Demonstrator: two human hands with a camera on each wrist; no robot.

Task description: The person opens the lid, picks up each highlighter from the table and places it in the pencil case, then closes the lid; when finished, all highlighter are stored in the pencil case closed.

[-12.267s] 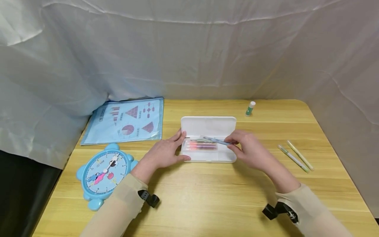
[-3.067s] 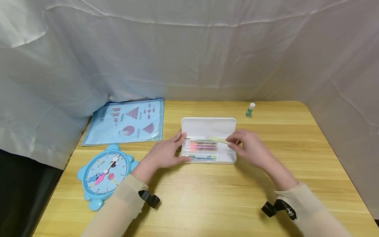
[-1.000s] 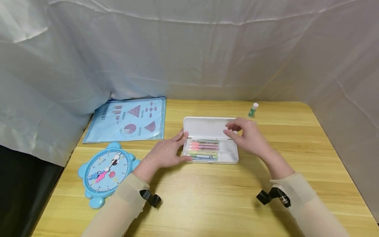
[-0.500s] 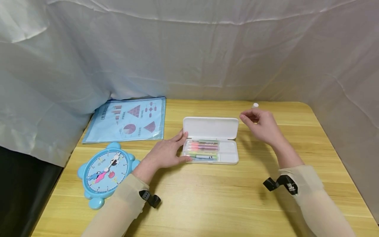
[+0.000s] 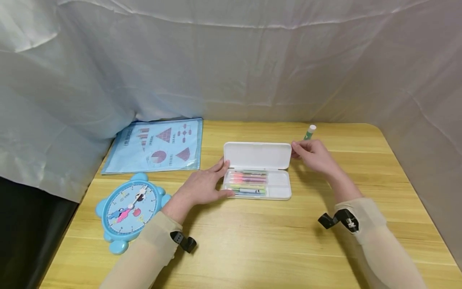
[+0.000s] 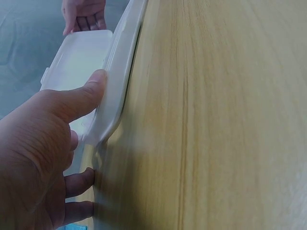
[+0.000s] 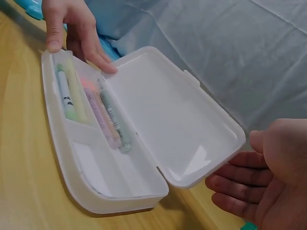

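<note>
A white pencil case (image 5: 279,192) lies on the table with its lid (image 5: 257,155) raised. Several coloured pens (image 7: 74,93) are in its left compartments, green and yellow ones nearest the front, pink, orange and grey-green ones behind. My left hand (image 5: 202,185) grips the case's left end, thumb (image 6: 91,93) on the front rim and a finger by the hinge side. At the lid's right edge is my right hand (image 5: 313,154). Its fingers (image 7: 240,184) reach behind the lid corner, while the thumb stays just off the edge in the right wrist view.
A green glue stick (image 5: 309,132) with a white cap stands behind my right hand. A blue toy clock (image 5: 131,212) lies by my left forearm. Behind it is a blue printed folder (image 5: 155,146). Grey cloth (image 5: 252,72) hangs along the table's back.
The two pens from the table's right, plus the blue and yellow ones my right hand held, are in the case. My right hand then moved right, and back to the lid's edge. Left hand stayed.
</note>
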